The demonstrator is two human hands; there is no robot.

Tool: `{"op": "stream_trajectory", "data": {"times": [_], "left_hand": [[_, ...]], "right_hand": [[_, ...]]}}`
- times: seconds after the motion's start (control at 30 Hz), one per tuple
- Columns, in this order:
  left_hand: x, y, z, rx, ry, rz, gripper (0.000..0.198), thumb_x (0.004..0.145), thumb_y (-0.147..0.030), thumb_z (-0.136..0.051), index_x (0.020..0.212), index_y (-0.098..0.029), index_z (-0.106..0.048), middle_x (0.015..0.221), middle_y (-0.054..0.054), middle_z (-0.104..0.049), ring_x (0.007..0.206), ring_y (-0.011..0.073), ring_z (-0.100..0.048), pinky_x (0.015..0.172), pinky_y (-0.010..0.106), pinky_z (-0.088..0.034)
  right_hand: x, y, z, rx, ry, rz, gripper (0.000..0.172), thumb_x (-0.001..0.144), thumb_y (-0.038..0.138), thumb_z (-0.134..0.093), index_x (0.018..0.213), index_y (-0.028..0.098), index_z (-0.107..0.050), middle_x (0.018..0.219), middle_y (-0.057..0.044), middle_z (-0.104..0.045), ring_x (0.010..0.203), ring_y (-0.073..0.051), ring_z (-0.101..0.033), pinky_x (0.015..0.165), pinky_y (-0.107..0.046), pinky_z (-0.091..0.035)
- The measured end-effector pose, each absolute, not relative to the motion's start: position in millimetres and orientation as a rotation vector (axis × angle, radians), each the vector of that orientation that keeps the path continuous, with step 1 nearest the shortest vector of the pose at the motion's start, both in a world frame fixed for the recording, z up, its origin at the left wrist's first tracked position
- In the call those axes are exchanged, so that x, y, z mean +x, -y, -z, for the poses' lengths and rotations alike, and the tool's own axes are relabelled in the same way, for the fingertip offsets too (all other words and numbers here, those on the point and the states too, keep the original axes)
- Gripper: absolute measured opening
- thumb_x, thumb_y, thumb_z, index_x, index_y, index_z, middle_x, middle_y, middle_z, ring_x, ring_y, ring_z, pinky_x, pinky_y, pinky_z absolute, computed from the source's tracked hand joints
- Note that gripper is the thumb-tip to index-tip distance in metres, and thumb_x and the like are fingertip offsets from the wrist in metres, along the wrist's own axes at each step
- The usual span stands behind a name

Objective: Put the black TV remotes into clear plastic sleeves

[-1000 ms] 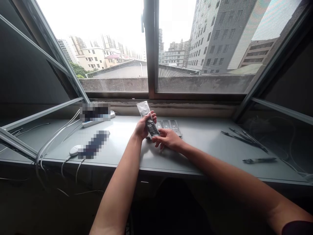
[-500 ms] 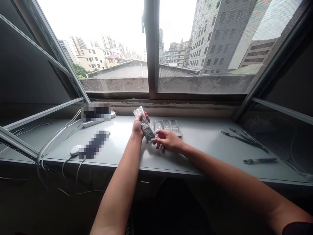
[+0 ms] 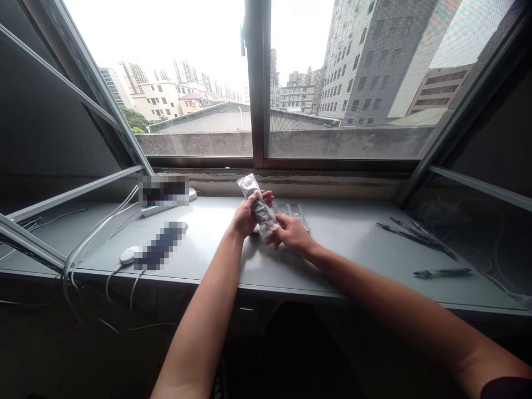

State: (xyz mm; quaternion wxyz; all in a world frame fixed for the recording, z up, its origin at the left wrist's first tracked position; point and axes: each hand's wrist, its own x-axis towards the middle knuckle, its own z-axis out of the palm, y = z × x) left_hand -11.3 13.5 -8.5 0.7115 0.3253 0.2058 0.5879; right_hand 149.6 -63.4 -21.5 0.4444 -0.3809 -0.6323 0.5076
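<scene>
A long, dark, flat item in a clear plastic bag (image 3: 262, 212) is tilted above the desk; its kind I cannot make out. My left hand (image 3: 246, 215) is closed around its middle from the left, thumb on top and fingertips showing beyond its right side. At the bag's lower end, my right hand (image 3: 293, 234) pinches the plastic between thumb and fingers. Behind the hands lie similar bagged dark packets (image 3: 296, 213) side by side on the desk, partly hidden by the bag and my right hand.
The grey desk (image 3: 353, 233) runs under a window. On the left are a white power strip (image 3: 192, 194), a round white charger (image 3: 128, 255), blurred-out items and cables (image 3: 89, 227). Several pens (image 3: 419, 235) lie at the right, one apart (image 3: 442, 272). Metal frame bars (image 3: 78, 191) slant at both sides.
Both hands and the bagged item have shifted to the right and slightly up. The bag's upper face has turned, and the left fingers stretch further past it. More of the packets behind is covered.
</scene>
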Motion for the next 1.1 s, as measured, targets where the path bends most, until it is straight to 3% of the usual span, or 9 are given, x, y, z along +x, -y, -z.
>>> {"op": "stream_trajectory", "data": {"times": [0.13, 0.4, 0.67, 1.1], "left_hand": [[-12, -15, 5, 0.637, -0.448, -1.341, 0.022, 0.102, -0.023, -0.064, 0.12, -0.012, -0.072, 0.115, 0.014, -0.08, 0.099, 0.021, -0.079, 0.102, 0.035, -0.06], [-31, -25, -3, 0.238, -0.39, -1.641, 0.029, 0.106, -0.011, -0.052, 0.13, -0.013, -0.069, 0.098, 0.006, -0.08, 0.08, 0.0101, -0.077, 0.091, 0.019, -0.061], [-18, -22, 0, 0.389, -0.393, -1.538, 0.028, 0.109, -0.017, -0.054, 0.133, -0.013, -0.068, 0.118, 0.012, -0.079, 0.092, 0.014, -0.078, 0.1, 0.027, -0.061], [-13, -13, 4, 0.626, -0.404, -1.355, 0.026, 0.106, -0.023, -0.061, 0.126, -0.008, -0.069, 0.123, 0.019, -0.078, 0.107, 0.0222, -0.078, 0.11, 0.037, -0.057]], "right_hand": [[150, 66, 19, -0.904, 1.627, -1.276, 0.028, 0.101, 0.042, -0.064, 0.091, 0.016, -0.068, 0.069, -0.006, -0.075, 0.058, -0.018, -0.074, 0.05, -0.026, -0.06], [148, 67, 25, -0.899, 1.7, -1.377, 0.028, 0.091, 0.04, -0.077, 0.101, 0.015, -0.069, 0.074, -0.005, -0.077, 0.063, -0.02, -0.077, 0.05, -0.026, -0.062], [150, 63, 28, -0.911, 1.725, -1.342, 0.032, 0.096, 0.049, -0.072, 0.092, 0.017, -0.069, 0.071, -0.005, -0.076, 0.058, -0.019, -0.074, 0.049, -0.025, -0.059], [152, 65, 25, -0.988, 1.609, -1.225, 0.011, 0.089, 0.028, -0.072, 0.087, 0.02, -0.066, 0.063, -0.001, -0.072, 0.051, -0.018, -0.07, 0.047, -0.026, -0.057]]}}
